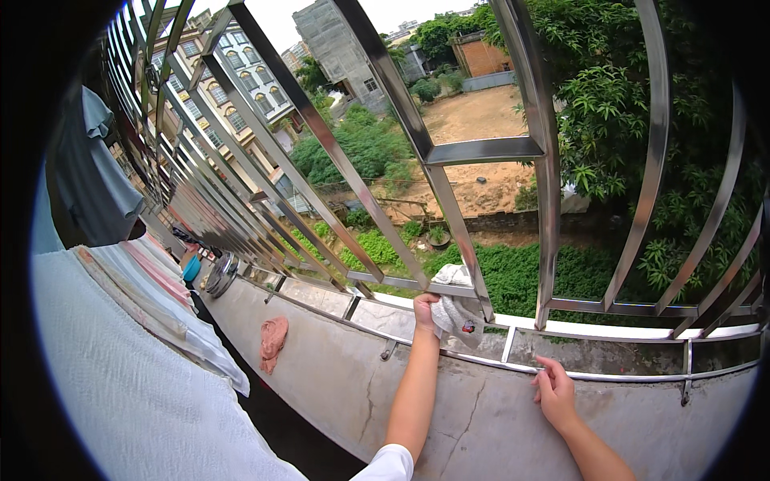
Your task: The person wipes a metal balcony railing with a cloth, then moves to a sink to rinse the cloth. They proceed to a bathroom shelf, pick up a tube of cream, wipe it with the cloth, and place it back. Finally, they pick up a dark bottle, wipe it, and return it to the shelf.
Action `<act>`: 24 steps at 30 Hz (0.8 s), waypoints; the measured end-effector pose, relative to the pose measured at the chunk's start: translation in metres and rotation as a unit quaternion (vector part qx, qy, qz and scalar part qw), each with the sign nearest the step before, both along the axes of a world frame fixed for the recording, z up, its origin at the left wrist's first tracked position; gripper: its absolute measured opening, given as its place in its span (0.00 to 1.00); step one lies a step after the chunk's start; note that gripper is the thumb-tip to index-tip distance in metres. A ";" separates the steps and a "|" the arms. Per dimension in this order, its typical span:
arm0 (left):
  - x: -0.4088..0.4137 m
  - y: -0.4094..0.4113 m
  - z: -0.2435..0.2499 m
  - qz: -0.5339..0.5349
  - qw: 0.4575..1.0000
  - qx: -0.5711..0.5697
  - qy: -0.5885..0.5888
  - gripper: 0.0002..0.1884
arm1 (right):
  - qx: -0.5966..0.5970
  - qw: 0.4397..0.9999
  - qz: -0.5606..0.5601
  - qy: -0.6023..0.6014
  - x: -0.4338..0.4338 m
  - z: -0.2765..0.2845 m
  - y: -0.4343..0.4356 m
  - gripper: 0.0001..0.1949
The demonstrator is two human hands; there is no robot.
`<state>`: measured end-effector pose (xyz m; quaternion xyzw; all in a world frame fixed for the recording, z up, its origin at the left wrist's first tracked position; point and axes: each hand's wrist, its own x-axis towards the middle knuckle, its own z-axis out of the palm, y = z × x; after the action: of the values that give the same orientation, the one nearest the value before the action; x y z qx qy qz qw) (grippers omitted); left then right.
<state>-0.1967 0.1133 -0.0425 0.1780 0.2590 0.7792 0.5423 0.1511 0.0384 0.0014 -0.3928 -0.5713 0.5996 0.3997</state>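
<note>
My left hand [425, 311] grips a white cloth [456, 317] with a small coloured motif, at the low horizontal rail of the stainless steel window guard [442, 288]. Part of the cloth shows above that rail and the rest hangs below it. My right hand [554, 388] holds nothing; its fingers are partly bent and apart, over the outer edge of the concrete ledge [481, 415] near the lower metal rail [592, 377]. To the left a crumpled pink cloth [274, 344] lies on the ledge.
White and pink laundry [162, 355] hangs close on the left, with a grey-blue garment [96, 162] above it. Farther along the ledge are a blue basin [191, 268] and a round metal object [222, 275]. Steel bars rise in front; plants and buildings lie beyond.
</note>
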 end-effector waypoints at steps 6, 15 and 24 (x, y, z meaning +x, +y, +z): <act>-0.028 -0.005 0.015 0.075 0.997 0.024 0.026 0.14 | -0.008 1.000 -0.009 0.012 0.002 0.000 0.002 0.13; -0.129 -0.033 0.014 0.211 0.977 0.042 0.012 0.16 | 0.051 0.996 -0.020 -0.068 -0.007 -0.005 -0.002 0.14; -0.124 0.000 0.004 0.237 0.959 0.153 0.015 0.09 | 0.013 0.998 -0.032 -0.053 -0.004 0.006 -0.002 0.13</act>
<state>-0.3209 0.1135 -0.0383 0.2041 0.1800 0.9130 0.3040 0.1476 0.0360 0.0076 -0.4364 -0.5870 0.5573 0.3930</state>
